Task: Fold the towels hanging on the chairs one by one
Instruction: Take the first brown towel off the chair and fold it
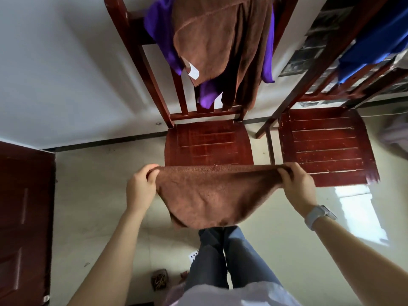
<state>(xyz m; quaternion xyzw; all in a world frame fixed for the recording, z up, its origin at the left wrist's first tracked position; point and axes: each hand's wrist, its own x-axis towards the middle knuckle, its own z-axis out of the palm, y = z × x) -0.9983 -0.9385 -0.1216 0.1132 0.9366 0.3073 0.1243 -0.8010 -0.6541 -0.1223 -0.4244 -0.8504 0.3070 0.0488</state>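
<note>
A brown towel [212, 193] hangs in the air in front of the middle chair's seat [209, 142], stretched flat along its top edge and sagging below. My left hand [141, 188] pinches its left top corner and my right hand [298, 184] pinches its right top corner. Over that chair's backrest hang another brown towel [212, 38] with a white label and a purple towel [159, 32] under it. A blue towel [375, 43] is draped on the backrest of the right chair [326, 146].
A dark red wooden door [24, 217] stands at the left. A white wall runs behind the chairs. My legs in jeans [223, 259] stand on the pale floor, with a playing card [194, 256] and a small brown object [160, 279] near my feet. A sunlit patch lies at the right.
</note>
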